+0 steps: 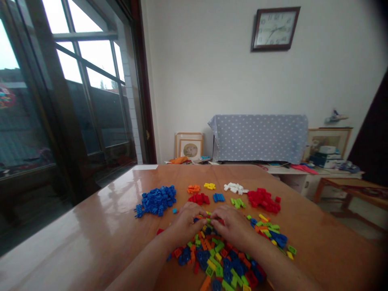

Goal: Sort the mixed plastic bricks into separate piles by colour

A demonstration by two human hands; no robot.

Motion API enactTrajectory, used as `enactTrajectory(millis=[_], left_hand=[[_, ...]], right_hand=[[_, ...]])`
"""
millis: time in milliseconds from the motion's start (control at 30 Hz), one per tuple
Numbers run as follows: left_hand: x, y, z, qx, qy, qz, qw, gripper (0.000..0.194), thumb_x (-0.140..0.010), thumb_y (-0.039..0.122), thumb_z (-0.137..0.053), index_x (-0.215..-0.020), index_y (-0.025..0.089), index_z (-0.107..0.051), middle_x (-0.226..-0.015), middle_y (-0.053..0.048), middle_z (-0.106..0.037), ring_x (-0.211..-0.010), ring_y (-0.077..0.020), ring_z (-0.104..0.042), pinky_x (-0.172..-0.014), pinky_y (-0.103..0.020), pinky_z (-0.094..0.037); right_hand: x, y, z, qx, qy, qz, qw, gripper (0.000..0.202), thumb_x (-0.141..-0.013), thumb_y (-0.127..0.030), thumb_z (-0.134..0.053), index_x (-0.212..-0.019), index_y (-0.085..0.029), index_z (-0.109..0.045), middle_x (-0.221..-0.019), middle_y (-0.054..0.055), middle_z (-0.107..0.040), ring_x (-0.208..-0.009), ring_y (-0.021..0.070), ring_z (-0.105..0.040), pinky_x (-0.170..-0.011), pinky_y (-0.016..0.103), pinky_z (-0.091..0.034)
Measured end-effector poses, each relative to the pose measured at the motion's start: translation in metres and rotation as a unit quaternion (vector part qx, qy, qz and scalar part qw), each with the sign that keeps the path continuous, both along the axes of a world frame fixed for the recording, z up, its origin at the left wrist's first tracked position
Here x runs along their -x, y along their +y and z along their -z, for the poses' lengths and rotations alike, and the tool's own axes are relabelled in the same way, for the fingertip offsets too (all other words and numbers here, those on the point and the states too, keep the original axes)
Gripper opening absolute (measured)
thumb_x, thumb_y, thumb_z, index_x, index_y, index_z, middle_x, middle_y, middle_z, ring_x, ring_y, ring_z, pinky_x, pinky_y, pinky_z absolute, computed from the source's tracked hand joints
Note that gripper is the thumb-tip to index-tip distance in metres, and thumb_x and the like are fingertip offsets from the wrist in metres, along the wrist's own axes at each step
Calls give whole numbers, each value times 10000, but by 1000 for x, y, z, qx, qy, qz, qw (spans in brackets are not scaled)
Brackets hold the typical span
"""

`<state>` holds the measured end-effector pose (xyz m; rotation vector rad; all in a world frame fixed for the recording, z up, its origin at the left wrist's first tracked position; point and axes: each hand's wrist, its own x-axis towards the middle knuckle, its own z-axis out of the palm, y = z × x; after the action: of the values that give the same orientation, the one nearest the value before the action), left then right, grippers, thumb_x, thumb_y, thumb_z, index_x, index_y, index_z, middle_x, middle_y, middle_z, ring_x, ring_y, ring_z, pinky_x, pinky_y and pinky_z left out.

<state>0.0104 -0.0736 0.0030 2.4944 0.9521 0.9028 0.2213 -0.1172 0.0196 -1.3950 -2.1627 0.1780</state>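
Observation:
My left hand [188, 220] and my right hand [230, 223] come close together over the far part of a mixed pile of toy building bricks [218, 254]. The fingers of both hands are curled, thumbs and fingertips drawn in towards each other. Small green and red pieces show around the fingertips; which of them are gripped I cannot make out. Just beyond the hands lie a small group of red bricks [199, 199], a few blue bricks [218, 197] and some lime green bricks [238, 203].
A large heap of blue bricks [157, 201] lies to the left, a red heap [264, 200] to the right. Orange bricks [193, 188], yellow bricks [209, 186] and white bricks [235, 188] form small groups farther back on the glossy wooden table [103, 230].

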Motion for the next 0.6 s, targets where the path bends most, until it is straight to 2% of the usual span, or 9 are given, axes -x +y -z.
enactTrajectory(millis=[133,300,467,600], left_hand=[[7,3,-1,2,-23,-27,999,249,-877,354,-597,-1096,244,-645,-1108,-57,-644,-1090,-218,-555,-939,-332,-422],[14,8,-4,-23,-3,-46,999,209,-893,343,-567,-1037,235,-673,-1044,-63,-664,-1031,-222,-576,-907,-342,-423],[16,13,-3,-51,19,-50,997,190,-896,332,-560,-1006,233,-680,-1017,-64,-669,-1009,-228,-574,-895,-350,-411],[16,16,0,-61,27,-54,996,172,-891,320,-562,-978,228,-679,-993,-61,-671,-995,-228,-569,-877,-348,-410]], right_hand=[[-25,2,-18,0,40,66,997,166,-862,-298,-522,-796,-216,-650,-804,16,-655,-752,164,-576,-663,248,-381],[-80,17,-27,26,66,155,985,174,-838,-304,-508,-808,-205,-647,-727,5,-669,-677,156,-580,-577,240,-345],[-125,42,-12,96,-38,243,965,127,-780,-253,-560,-728,-197,-662,-712,20,-685,-674,156,-578,-578,246,-306],[-133,58,11,129,-61,249,958,115,-705,-159,-588,-604,-178,-638,-633,13,-656,-639,143,-563,-560,243,-277]])
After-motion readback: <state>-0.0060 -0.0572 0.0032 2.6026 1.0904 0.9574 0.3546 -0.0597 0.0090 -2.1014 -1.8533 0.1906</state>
